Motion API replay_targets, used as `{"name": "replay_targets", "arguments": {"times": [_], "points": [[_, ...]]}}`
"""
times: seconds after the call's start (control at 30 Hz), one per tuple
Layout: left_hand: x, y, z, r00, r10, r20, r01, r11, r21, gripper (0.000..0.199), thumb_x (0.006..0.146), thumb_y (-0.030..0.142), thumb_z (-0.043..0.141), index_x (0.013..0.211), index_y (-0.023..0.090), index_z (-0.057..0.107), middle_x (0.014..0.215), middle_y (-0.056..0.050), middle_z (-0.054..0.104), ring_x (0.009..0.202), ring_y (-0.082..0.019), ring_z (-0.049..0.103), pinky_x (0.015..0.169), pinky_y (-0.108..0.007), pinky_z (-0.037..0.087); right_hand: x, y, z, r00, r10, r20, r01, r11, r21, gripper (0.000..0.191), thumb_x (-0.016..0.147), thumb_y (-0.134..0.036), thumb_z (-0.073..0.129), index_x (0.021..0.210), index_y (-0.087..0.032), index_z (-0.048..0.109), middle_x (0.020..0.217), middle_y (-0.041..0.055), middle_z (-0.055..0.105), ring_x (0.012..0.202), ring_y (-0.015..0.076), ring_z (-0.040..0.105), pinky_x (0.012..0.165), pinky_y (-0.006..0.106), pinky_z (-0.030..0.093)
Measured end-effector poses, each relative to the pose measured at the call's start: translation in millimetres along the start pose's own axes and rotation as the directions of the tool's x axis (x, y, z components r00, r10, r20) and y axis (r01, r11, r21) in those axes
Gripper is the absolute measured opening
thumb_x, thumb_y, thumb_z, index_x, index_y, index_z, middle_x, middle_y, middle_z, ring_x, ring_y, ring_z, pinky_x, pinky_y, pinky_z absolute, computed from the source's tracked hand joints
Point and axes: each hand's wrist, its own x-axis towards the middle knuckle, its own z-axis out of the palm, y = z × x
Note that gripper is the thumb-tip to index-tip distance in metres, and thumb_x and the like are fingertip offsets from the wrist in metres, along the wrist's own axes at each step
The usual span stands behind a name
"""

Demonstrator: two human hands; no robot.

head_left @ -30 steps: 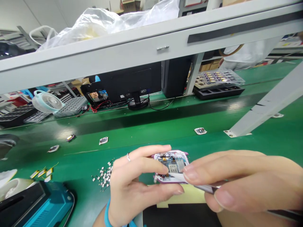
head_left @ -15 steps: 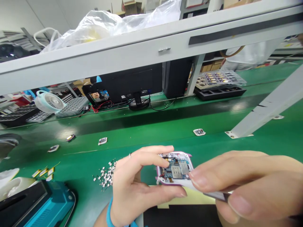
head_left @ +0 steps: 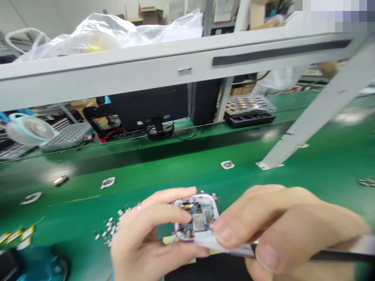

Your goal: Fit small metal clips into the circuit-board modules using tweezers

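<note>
Left hand [head_left: 143, 230] grips a white, purple-rimmed rounded-square casing with exposed blue circuit board [head_left: 196, 218] between thumb and fingers, held above the green conveyor belt [head_left: 164, 171]. Right hand [head_left: 281, 230] is clenched on slim metal tweezers [head_left: 243, 250], pressing a white film strip [head_left: 205, 242] at the casing's lower edge; tiny white pieces [head_left: 109, 228] lie scattered just left of the left hand

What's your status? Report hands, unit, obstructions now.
Left hand gripping small pink-rimmed circuit-board unit. Right hand pinching flat metal tool at its edge. Loose white chips beside left hand.
</note>
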Motion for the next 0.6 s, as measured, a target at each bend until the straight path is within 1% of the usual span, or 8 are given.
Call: {"name": "replay_targets", "arguments": {"times": [0.1, 0.2, 0.3, 0.4, 0.47, 0.53, 0.6], "points": [[-1, -5, -9.8, 0.988, 0.068, 0.139, -0.078, 0.995, 0.067, 0.025, 0.065, 0.017, 0.072, 0.087, 0.018, 0.06, 0.106, -0.007, 0.063, 0.089, -0.022, 0.064, 0.067, -0.022, 0.058, 6, -1, 10, 0.997, -0.064, -0.052, 0.07, 0.988, 0.138, 0.009, 0.083, -0.026, 0.059, 0.078, -0.025, 0.065, 0.077, -0.0033, 0.067, 0.064, 0.0118, 0.065, 0.061, 0.017, 0.056], [-3, -14, -15.4, 0.968, 0.14, 0.21, -0.164, 0.982, 0.099, 0.032, 0.063, 0.01, 0.071, 0.092, 0.018, 0.059, 0.113, -0.006, 0.059, 0.093, -0.022, 0.062, 0.073, -0.021, 0.057, 10, -1, 20, 0.991, -0.074, -0.107, 0.094, 0.978, 0.188, 0.017, 0.085, -0.023, 0.055, 0.071, -0.021, 0.063, 0.078, -0.0032, 0.067, 0.065, 0.0102, 0.065, 0.063, 0.016, 0.055], [-5, -20, -16.0, 0.962, 0.161, 0.222, -0.186, 0.978, 0.092, 0.039, 0.062, 0.006, 0.07, 0.097, 0.018, 0.057, 0.117, -0.005, 0.057, 0.096, -0.022, 0.061, 0.075, -0.021, 0.057, 11, -2, 24, 0.988, -0.072, -0.137, 0.093, 0.983, 0.159, 0.016, 0.085, -0.021, 0.056, 0.07, -0.021, 0.063, 0.078, -0.0039, 0.067, 0.066, 0.0099, 0.065, 0.063, 0.014, 0.055], [-5, -20, -15.2, 0.954, 0.19, 0.233, -0.216, 0.972, 0.091, 0.039, 0.064, 0.003, 0.067, 0.098, 0.018, 0.056, 0.121, -0.005, 0.054, 0.096, -0.022, 0.061, 0.074, -0.022, 0.057, 13, -4, 21, 0.988, -0.097, -0.12, 0.112, 0.986, 0.126, 0.015, 0.086, -0.02, 0.054, 0.074, -0.02, 0.064, 0.08, -0.0039, 0.067, 0.068, 0.0098, 0.065, 0.064, 0.015, 0.054], [-4, -18, -14.4, 0.946, 0.207, 0.249, -0.239, 0.965, 0.104, 0.035, 0.064, 0.001, 0.066, 0.094, 0.018, 0.057, 0.121, -0.005, 0.054, 0.095, -0.023, 0.061, 0.075, -0.022, 0.057, 13, -4, 18, 0.989, -0.126, -0.076, 0.134, 0.984, 0.114, 0.015, 0.086, -0.018, 0.052, 0.076, -0.017, 0.064, 0.082, -0.0014, 0.067, 0.071, 0.0114, 0.065, 0.066, 0.017, 0.055], [-1, -15, -12.9, 0.945, 0.21, 0.251, -0.246, 0.961, 0.124, 0.031, 0.063, 0.001, 0.066, 0.089, 0.017, 0.059, 0.118, -0.006, 0.056, 0.093, -0.022, 0.062, 0.073, -0.021, 0.057, 11, -3, 16, 0.987, -0.145, -0.07, 0.151, 0.983, 0.1, 0.017, 0.087, -0.017, 0.05, 0.076, -0.015, 0.063, 0.082, 0.0011, 0.067, 0.072, 0.0128, 0.065, 0.066, 0.02, 0.056], [2, -10, -10.6, 0.953, 0.201, 0.227, -0.235, 0.962, 0.136, 0.026, 0.063, 0.004, 0.068, 0.084, 0.017, 0.059, 0.113, -0.007, 0.059, 0.089, -0.022, 0.064, 0.069, -0.02, 0.058, 9, -3, 16, 0.99, -0.128, -0.058, 0.131, 0.991, 0.036, 0.018, 0.088, -0.02, 0.05, 0.075, -0.016, 0.062, 0.082, 0.0002, 0.067, 0.072, 0.0124, 0.065, 0.065, 0.02, 0.056]]}}
